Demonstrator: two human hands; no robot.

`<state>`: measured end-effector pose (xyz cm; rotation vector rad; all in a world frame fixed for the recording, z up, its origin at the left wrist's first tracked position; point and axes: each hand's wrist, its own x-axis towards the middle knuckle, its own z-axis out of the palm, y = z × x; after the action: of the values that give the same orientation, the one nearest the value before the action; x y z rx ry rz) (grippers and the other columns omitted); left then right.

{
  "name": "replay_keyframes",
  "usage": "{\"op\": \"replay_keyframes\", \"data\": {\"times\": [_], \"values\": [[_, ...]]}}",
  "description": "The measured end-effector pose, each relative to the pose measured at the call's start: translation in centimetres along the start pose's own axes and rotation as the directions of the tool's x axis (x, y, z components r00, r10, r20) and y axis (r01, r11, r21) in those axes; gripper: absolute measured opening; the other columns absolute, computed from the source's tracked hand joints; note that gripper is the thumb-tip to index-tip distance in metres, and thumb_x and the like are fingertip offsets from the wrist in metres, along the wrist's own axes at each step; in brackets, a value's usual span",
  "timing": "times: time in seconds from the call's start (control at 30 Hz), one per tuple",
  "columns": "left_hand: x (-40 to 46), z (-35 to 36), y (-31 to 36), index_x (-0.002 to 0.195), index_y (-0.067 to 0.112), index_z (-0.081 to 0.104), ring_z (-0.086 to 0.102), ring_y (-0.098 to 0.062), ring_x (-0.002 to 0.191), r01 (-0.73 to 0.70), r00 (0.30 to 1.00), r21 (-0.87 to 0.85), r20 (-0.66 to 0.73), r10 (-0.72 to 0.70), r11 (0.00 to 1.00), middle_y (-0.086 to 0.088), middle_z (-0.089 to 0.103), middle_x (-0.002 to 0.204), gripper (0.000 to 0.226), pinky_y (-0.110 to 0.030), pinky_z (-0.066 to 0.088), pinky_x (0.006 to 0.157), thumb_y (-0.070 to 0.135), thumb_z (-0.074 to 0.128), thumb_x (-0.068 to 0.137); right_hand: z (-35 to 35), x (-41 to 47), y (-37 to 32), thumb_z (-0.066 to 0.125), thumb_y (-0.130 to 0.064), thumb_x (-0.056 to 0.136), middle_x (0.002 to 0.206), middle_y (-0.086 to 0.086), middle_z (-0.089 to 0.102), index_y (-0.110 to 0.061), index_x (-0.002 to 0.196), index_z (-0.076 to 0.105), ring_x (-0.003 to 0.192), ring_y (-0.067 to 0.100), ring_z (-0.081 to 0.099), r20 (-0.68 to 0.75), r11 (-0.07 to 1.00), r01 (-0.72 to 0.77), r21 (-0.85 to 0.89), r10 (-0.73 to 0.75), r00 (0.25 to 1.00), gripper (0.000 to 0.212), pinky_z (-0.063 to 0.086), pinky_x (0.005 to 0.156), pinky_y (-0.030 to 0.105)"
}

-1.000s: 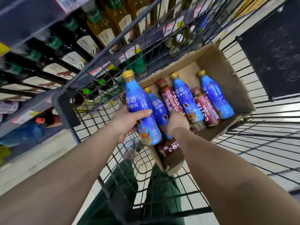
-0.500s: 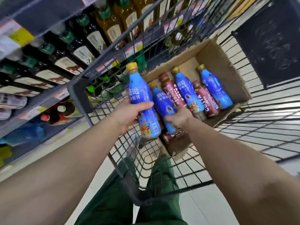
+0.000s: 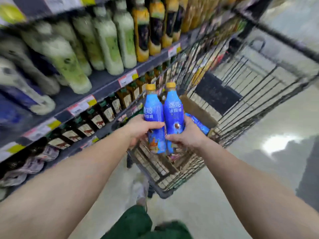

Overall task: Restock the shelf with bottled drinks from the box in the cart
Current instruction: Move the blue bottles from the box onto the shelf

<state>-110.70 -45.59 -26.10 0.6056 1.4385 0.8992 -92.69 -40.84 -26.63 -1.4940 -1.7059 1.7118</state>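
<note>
I hold two upright blue bottles with yellow caps side by side above the wire cart [image 3: 241, 94]. My left hand [image 3: 140, 129] grips the left blue bottle [image 3: 153, 114] around its middle. My right hand [image 3: 187, 133] grips the right blue bottle [image 3: 173, 112] the same way. The two bottles touch each other. Behind my right hand, another blue bottle [image 3: 198, 124] lies in the cardboard box [image 3: 191, 107], which my hands and bottles mostly hide. The shelf [image 3: 107, 83] runs along the left.
The shelf holds pale green bottles [image 3: 107, 42] and orange juice bottles [image 3: 143, 31] on an upper level, and dark bottles with green caps [image 3: 96, 116] below. Price tags [image 3: 127, 78] line the shelf edges. Shiny floor [image 3: 276, 152] lies to the right. The picture is blurred.
My right hand has lifted a second blue bottle out of the box. Both hands have risen and brought the two bottles together; the view has swung up toward the shelf.
</note>
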Motion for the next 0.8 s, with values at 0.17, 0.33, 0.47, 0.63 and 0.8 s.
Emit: {"op": "replay_keyframes", "data": {"times": [0.17,0.33,0.47,0.63,0.8], "values": [[-10.1,-2.0,1.8,0.101,0.013,0.069,0.07,-0.017,0.077,-0.2,0.974,-0.001,-0.113,0.199,0.98,-0.006,0.075,0.097,0.026,-0.025,0.056,0.068,0.01,0.077,0.076,2.8,-6.0,-5.4,0.074,0.003,0.078,0.103,0.008,0.065,-0.004,0.121,0.044,0.068,-0.005,0.063,0.054,0.978,0.207,-0.033,-0.205,0.977,0.052,0.054,0.067,0.018],[-23.3,-5.6,0.4,0.091,0.016,0.07,0.07,-0.009,0.063,-0.302,0.912,0.002,-0.29,0.29,0.953,0.002,0.075,0.079,0.016,-0.02,0.055,0.055,0.007,0.075,0.079,9.8,-14.2,-9.3,0.08,-0.011,0.074,0.111,0.012,0.068,-0.001,0.125,0.049,0.087,0.019,0.067,0.147,0.948,0.319,0.01,-0.317,0.937,0.06,0.057,0.086,0.04],[-33.0,-9.7,-1.1,0.091,0.018,0.073,0.07,-0.017,0.078,-0.343,0.811,0.103,-0.469,0.35,0.934,-0.004,0.076,0.095,0.023,-0.03,0.057,0.074,0.017,0.084,0.071,16.6,-20.0,-12.0,0.084,-0.01,0.07,0.114,0.01,0.069,-0.008,0.123,0.05,0.098,0.021,0.068,0.188,0.91,0.414,0.025,-0.411,0.892,0.063,0.056,0.089,0.043],[-45.2,-14.9,-3.7,0.092,0.021,0.07,0.063,-0.001,0.061,-0.389,0.665,0.126,-0.647,0.373,0.913,0.01,0.071,0.08,0.026,-0.014,0.046,0.048,0.021,0.085,0.071,26.6,-26.6,-15.7,0.084,-0.011,0.07,0.111,0.002,0.068,-0.017,0.124,0.045,0.094,0.013,0.068,0.301,0.849,0.526,0.049,-0.515,0.803,0.067,0.057,0.08,0.031],[-57.1,-22.8,-8.7,0.109,0.013,0.068,0.065,-0.002,0.069,-0.432,0.494,0.115,-0.8,0.342,0.894,0.001,0.073,0.096,0.046,-0.012,0.047,0.045,0.017,0.087,0.068,40.0,-33.6,-18.3,0.087,-0.017,0.066,0.112,-0.001,0.068,-0.019,0.128,0.045,0.095,0.012,0.068,0.395,0.786,0.617,0.041,-0.58,0.712,0.076,0.057,0.086,0.037]]}}
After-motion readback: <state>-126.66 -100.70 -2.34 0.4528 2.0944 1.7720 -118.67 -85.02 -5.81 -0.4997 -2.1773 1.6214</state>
